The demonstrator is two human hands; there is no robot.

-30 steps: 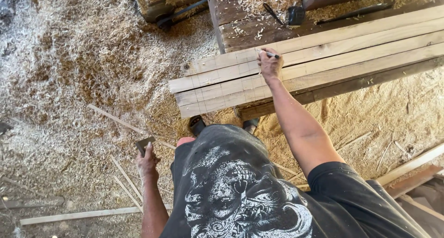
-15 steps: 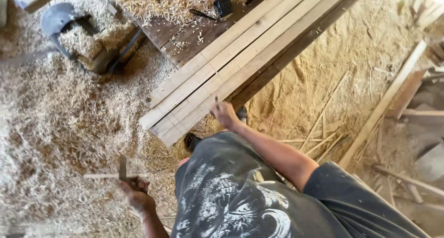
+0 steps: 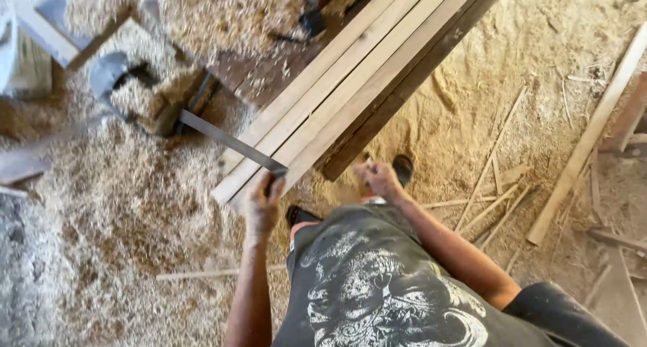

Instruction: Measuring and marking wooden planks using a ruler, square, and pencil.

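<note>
Steel square (image 3: 229,142) gripped in my left hand (image 3: 261,204), its blade across the near plank ends.
My fingers clamp its handle; the pale planks (image 3: 350,77) lie stacked on the bench, and my right hand (image 3: 379,178) hangs loosely curled beside them above sawdust.

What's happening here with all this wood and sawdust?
A person stands at the end of a stack of pale planks on a bench. The left hand holds a flat metal square, its blade lying across the plank ends. The right hand hangs blurred just off the stack, holding nothing I can make out. Sawdust covers the floor, with loose wood strips around.
</note>
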